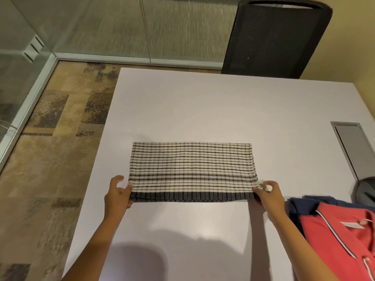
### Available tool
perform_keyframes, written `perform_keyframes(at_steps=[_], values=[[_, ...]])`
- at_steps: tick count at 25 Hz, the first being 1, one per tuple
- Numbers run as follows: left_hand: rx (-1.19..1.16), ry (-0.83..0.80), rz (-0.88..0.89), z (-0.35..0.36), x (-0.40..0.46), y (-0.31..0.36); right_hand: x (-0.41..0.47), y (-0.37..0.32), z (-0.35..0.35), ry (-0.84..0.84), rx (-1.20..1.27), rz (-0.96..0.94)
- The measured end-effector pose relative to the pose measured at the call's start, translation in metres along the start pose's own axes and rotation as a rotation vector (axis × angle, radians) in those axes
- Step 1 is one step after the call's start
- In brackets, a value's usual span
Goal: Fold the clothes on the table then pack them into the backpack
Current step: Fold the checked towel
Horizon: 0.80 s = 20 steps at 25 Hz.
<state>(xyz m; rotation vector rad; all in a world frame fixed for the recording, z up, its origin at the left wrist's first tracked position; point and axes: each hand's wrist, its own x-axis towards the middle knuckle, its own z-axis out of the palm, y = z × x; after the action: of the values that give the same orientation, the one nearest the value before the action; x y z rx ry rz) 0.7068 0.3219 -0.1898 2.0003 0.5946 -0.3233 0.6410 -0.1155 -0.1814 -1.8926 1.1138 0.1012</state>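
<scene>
Early in the task, I judge: the checked cloth [191, 171] lies folded into a strip mid-table [223, 102], left hand [117, 196] and right hand [268, 196] each pinching a near corner. The red shirt [341, 240] and blue garment [300, 205] wait at right. No backpack clearly visible; nothing packed.

— How many views? From where?
— Just one, worn on the head, looking forward and steeply down over the white table [203, 110] (wide-angle, edges bowed).
— How near?
— Arm's reach from the near edge; far side reaching a black chair [272, 37] and glass wall [91, 25].
</scene>
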Motion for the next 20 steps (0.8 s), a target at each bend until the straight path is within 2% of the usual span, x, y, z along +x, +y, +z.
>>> perform_keyframes(at_steps=[3,6,8,10,13,14,17,20], values=[[-0.189,-0.125,-0.123,-0.009,-0.001,0.011,-0.001,-0.003,-0.008,-0.16,0.11,-0.026],[-0.234,-0.204,-0.198,-0.018,0.003,0.019,0.006,-0.003,-0.013,-0.251,0.153,0.019],[-0.206,-0.241,-0.143,-0.022,0.003,0.026,0.008,-0.003,-0.018,-0.27,0.089,-0.049],[-0.141,-0.235,-0.046,-0.022,0.003,0.032,0.008,-0.007,-0.022,-0.232,-0.082,-0.2],[-0.012,-0.122,0.113,-0.015,0.007,0.047,0.015,-0.022,-0.022,-0.119,-0.226,-0.396],[0.007,-0.084,0.144,-0.013,0.012,0.051,0.018,-0.029,-0.021,-0.1,-0.172,-0.402],[-0.043,-0.032,0.166,-0.007,0.031,0.064,0.035,-0.052,-0.017,-0.14,0.19,-0.257],[-0.172,-0.071,0.123,0.001,0.053,0.073,0.058,-0.072,-0.008,-0.184,0.318,-0.213]])
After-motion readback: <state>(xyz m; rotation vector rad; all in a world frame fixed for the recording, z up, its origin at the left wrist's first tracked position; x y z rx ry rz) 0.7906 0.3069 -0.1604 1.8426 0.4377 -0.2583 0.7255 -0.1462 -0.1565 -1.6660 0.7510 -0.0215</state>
